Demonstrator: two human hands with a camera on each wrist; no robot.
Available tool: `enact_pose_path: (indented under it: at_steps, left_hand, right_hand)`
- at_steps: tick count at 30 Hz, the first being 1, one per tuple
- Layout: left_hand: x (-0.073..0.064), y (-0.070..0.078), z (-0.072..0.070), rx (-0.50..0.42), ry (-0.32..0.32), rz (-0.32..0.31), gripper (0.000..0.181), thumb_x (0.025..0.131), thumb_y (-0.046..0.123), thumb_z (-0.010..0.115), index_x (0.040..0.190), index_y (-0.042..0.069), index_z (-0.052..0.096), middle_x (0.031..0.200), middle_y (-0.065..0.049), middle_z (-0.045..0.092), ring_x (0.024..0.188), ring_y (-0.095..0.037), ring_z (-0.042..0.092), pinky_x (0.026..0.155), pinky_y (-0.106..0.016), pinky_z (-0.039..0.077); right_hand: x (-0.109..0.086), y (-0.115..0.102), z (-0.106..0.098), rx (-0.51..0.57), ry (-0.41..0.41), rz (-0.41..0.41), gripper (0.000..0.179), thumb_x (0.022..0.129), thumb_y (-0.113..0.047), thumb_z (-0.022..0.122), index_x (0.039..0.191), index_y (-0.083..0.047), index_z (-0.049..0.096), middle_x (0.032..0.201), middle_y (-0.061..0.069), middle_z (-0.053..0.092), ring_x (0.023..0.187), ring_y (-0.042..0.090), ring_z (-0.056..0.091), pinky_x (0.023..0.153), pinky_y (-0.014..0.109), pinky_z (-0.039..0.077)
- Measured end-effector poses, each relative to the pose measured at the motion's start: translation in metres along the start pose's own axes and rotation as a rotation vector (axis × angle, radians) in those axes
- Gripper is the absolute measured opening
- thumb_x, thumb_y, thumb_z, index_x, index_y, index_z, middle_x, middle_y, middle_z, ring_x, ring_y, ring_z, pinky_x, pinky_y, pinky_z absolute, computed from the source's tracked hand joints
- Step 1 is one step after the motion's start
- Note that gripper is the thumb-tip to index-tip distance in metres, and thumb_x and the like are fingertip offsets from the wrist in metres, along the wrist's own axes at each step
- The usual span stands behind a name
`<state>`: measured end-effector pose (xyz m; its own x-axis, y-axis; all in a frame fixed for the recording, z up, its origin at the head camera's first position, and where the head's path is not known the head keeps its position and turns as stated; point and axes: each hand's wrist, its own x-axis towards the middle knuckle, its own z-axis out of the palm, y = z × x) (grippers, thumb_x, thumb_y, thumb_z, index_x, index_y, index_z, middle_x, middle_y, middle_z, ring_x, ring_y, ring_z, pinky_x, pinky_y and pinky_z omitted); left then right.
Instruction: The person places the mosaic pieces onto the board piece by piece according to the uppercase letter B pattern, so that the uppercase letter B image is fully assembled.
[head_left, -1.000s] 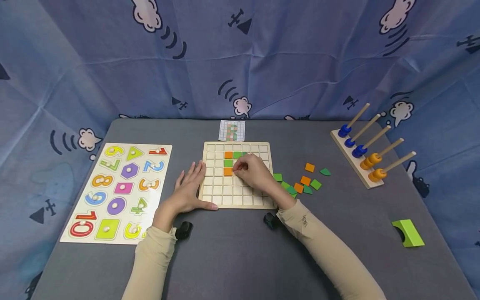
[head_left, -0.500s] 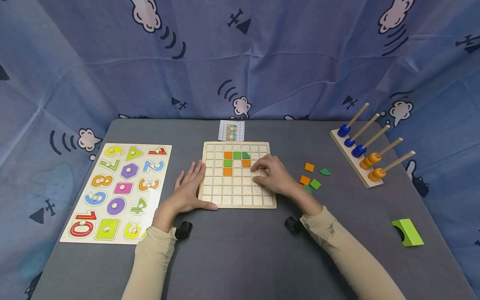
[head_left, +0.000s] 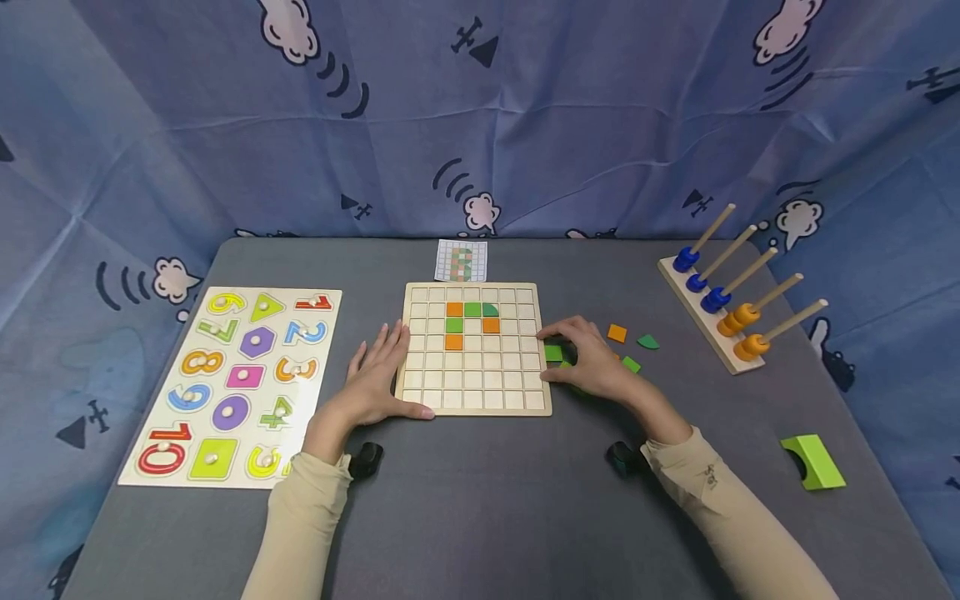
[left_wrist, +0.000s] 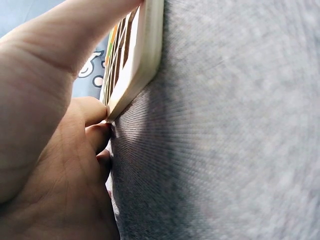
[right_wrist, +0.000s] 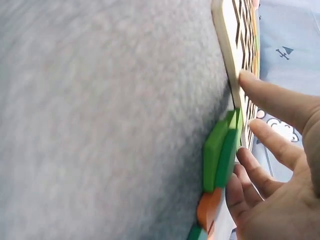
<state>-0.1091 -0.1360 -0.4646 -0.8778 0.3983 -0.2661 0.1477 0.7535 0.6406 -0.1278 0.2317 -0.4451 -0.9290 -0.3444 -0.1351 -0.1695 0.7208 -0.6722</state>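
Note:
A wooden grid board [head_left: 472, 381] lies at mid-table with several orange and green tiles near its top: an orange square [head_left: 454, 309], a green square [head_left: 472, 309] and a dark green quarter-round [head_left: 490, 309] in one row, others below. My left hand [head_left: 377, 379] rests against the board's left side, fingers straight and thumb along the front edge. At the right edge is my right hand [head_left: 592, 358], its thumb and fingers apart, nothing between them. Loose green tiles [right_wrist: 214, 155] lie under it, partly hidden; in the right wrist view its fingertips are right at the board's rim.
Behind the board lies a small pattern card [head_left: 461, 262]. To the left is a number and shape puzzle [head_left: 243, 348]. A peg abacus [head_left: 712, 321] stands at the back right, and a green arch block [head_left: 815, 463] lies farther forward. Loose tiles [head_left: 617, 333] lie right of my right hand.
My right hand has moved right, off the grid to the board's right edge. An orange square now shows below the quarter-round, where the hand was before. The left hand stays put.

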Motion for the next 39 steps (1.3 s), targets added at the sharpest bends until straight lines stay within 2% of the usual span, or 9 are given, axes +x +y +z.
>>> enact_pose_path:
  at_steps: [5, 11, 15, 20, 23, 29, 33, 39]
  left_hand:
    - [0.001, -0.002, 0.000, 0.001, 0.002, -0.002, 0.140, 0.077, 0.048, 0.094, 0.171, 0.008, 0.000, 0.181, -0.009, -0.006, 0.167, -0.032, -0.012, 0.132, -0.059, -0.009]
    - [0.001, -0.002, 0.000, 0.001, -0.001, -0.002, 0.139, 0.077, 0.048, 0.094, 0.171, 0.007, 0.001, 0.180, -0.009, -0.006, 0.167, -0.032, -0.012, 0.132, -0.060, -0.009]
    - [0.001, -0.001, 0.001, 0.001, 0.002, 0.000, 0.139, 0.077, 0.048, 0.094, 0.171, 0.007, 0.001, 0.180, -0.009, -0.006, 0.167, -0.032, -0.012, 0.132, -0.060, -0.009]
    - [0.000, -0.001, 0.001, 0.002, 0.001, 0.003, 0.138, 0.077, 0.047, 0.094, 0.171, 0.007, 0.001, 0.180, -0.009, -0.006, 0.167, -0.032, -0.012, 0.132, -0.060, -0.009]
    - [0.000, 0.000, 0.001, 0.004, -0.001, 0.000, 0.138, 0.077, 0.046, 0.094, 0.171, 0.007, 0.001, 0.180, -0.009, -0.007, 0.167, -0.032, -0.012, 0.132, -0.060, -0.009]
    - [0.000, 0.001, 0.001, 0.006, -0.003, 0.000, 0.138, 0.077, 0.047, 0.094, 0.171, 0.007, 0.001, 0.180, -0.009, -0.007, 0.167, -0.032, -0.012, 0.132, -0.060, -0.009]
    - [0.000, 0.002, 0.001, 0.003, -0.003, 0.001, 0.138, 0.077, 0.047, 0.094, 0.171, 0.007, 0.001, 0.180, -0.008, -0.007, 0.167, -0.032, -0.012, 0.132, -0.059, -0.009]
    - [0.000, 0.001, 0.000, 0.000, 0.000, 0.003, 0.138, 0.077, 0.047, 0.094, 0.171, 0.007, 0.001, 0.180, -0.009, -0.007, 0.167, -0.031, -0.012, 0.132, -0.059, -0.009]
  right_hand:
    - [-0.005, 0.003, -0.005, -0.030, -0.015, -0.006, 0.069, 0.087, -0.009, 0.088, 0.150, -0.007, 0.059, 0.152, 0.027, 0.045, 0.138, 0.047, 0.039, 0.112, 0.070, 0.039]
    - [-0.009, 0.009, -0.007, -0.044, -0.021, 0.007, 0.069, 0.088, -0.008, 0.087, 0.151, -0.005, 0.058, 0.148, 0.027, 0.045, 0.137, 0.048, 0.041, 0.112, 0.069, 0.040]
    - [-0.009, 0.012, -0.005, -0.040, 0.004, 0.019, 0.058, 0.090, -0.008, 0.085, 0.144, -0.005, 0.064, 0.142, 0.025, 0.049, 0.129, 0.044, 0.048, 0.108, 0.065, 0.044]
    - [-0.006, 0.016, -0.003, -0.023, 0.062, 0.014, 0.032, 0.092, -0.004, 0.081, 0.123, -0.003, 0.072, 0.129, 0.023, 0.056, 0.113, 0.038, 0.055, 0.096, 0.052, 0.048]
    - [-0.004, 0.015, -0.003, -0.015, 0.095, 0.020, 0.025, 0.093, -0.003, 0.080, 0.116, -0.001, 0.071, 0.122, 0.023, 0.060, 0.108, 0.036, 0.057, 0.093, 0.049, 0.048]
    - [0.002, 0.011, -0.004, 0.028, 0.176, 0.042, 0.027, 0.095, -0.002, 0.078, 0.120, 0.001, 0.068, 0.107, 0.019, 0.069, 0.098, 0.030, 0.065, 0.087, 0.042, 0.052]
    - [0.005, 0.003, 0.000, 0.033, 0.220, 0.020, 0.028, 0.094, -0.003, 0.079, 0.121, 0.001, 0.070, 0.099, 0.015, 0.071, 0.089, 0.025, 0.066, 0.080, 0.035, 0.052]
    - [0.014, -0.011, 0.012, 0.071, 0.219, -0.033, 0.029, 0.092, -0.004, 0.082, 0.119, -0.002, 0.072, 0.092, 0.011, 0.073, 0.081, 0.021, 0.067, 0.074, 0.030, 0.053]
